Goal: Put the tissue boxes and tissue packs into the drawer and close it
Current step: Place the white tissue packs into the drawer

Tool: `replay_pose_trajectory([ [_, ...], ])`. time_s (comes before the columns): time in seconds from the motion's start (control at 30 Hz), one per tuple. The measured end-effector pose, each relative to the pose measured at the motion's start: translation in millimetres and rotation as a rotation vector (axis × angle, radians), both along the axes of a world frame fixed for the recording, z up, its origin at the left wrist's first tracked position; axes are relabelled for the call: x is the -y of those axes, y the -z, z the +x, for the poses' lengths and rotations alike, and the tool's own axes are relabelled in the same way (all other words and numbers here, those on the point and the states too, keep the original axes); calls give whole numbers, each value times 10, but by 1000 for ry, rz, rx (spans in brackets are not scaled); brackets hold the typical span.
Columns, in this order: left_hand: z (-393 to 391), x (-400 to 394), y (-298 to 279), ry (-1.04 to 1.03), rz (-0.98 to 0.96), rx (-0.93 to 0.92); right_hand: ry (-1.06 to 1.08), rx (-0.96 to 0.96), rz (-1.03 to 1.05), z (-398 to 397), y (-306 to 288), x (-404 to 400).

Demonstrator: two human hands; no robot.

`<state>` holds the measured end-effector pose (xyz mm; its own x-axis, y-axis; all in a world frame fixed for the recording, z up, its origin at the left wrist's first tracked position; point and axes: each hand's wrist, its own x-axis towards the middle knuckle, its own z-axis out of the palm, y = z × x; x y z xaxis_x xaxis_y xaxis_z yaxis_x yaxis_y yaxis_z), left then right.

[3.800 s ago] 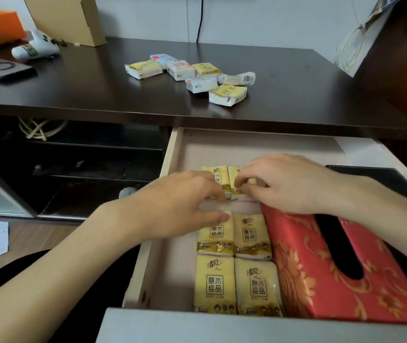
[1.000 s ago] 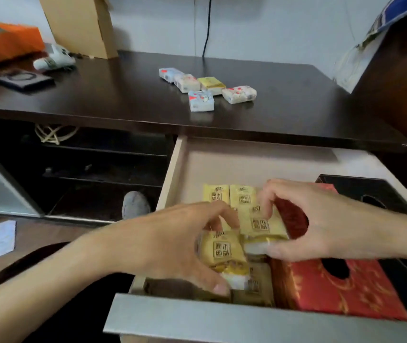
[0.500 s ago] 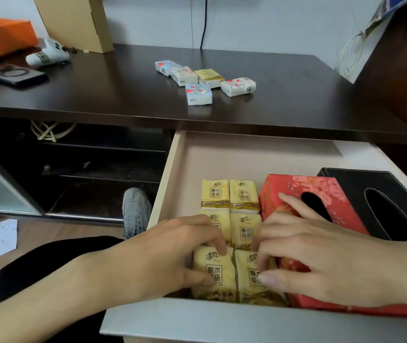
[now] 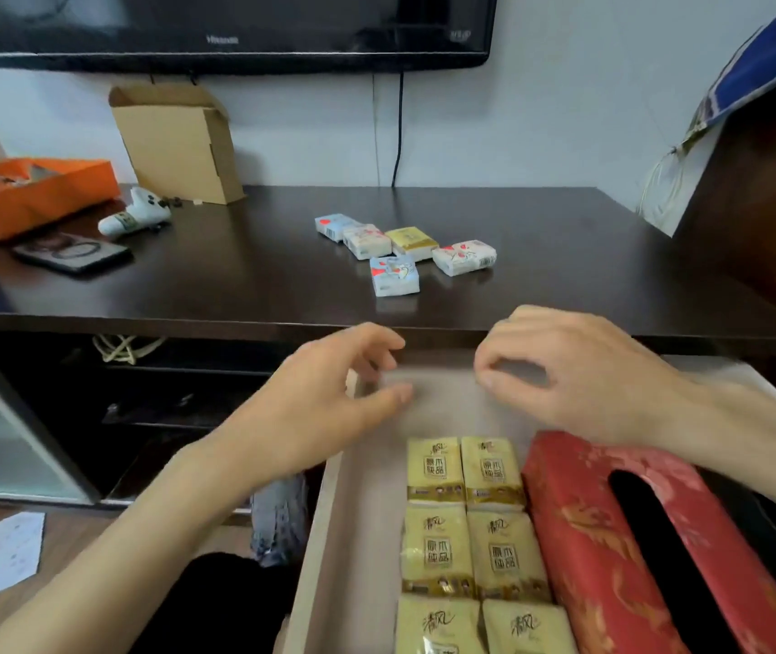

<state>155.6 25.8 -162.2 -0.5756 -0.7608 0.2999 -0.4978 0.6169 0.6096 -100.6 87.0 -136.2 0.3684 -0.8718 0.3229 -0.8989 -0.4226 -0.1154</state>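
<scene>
Both hands hang empty over the open drawer [image 4: 357, 512], the left hand [image 4: 324, 413] with fingers loosely spread and the right hand [image 4: 579, 370] curled, thumb near fingertips but pinching nothing. Six yellow tissue packs [image 4: 471, 535] lie in two rows inside, touching the red tissue box [image 4: 579, 535] beside them. Five more small tissue packs [image 4: 404, 250] sit clustered on the dark desk [image 4: 235, 276].

bare drawer floor [image 4: 367, 512] left of yellow packs [image 4: 466, 526]; red box [image 4: 579, 535] fills right; desktop edge [image 4: 235, 323] overhangs back
</scene>
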Motion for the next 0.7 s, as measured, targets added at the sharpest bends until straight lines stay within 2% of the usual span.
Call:
replay_pose_trajectory([
  [0.17,-376,884,-151,-191,-75,3,209,181,11,-91,-153,1074],
  [0.27,-567,1278,-153,-174,-74,102,313,248,61,-160,-123,1602],
  [0.37,-575,1478,-123,-119,-67,254,332,328,108,-172,-103,1952],
  [0.47,-374,1591,-95,-242,-211,415,318,362,120,-97,-133,2216],
  [0.6,123,1763,-110,-471,-84,349,268,364,157,117,-136,2574],
  [0.7,343,1834,-95,-604,-95,360,265,372,145,394,-101,2859],
])
